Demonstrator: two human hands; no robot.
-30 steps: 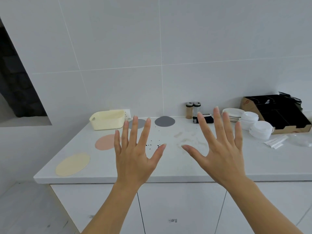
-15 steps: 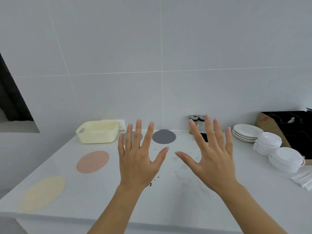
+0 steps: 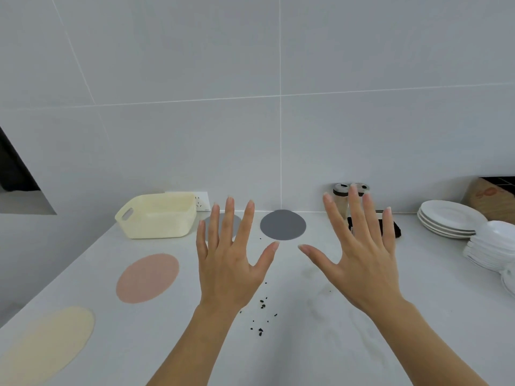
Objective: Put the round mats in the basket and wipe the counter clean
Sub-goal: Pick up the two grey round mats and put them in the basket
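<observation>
Left hand and right hand hover spread wide, empty, mid-frame above bare table (crumbs between); pink mat lower left near the table's edge.

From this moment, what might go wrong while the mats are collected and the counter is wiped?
1. The light grey mat is mostly hidden behind the left hand, so it may be missed.
2. Wiping may push the dark crumbs onto the pink mat if it is not lifted first.
3. A wide sweep of the right hand may knock the stacked white plates.
</observation>
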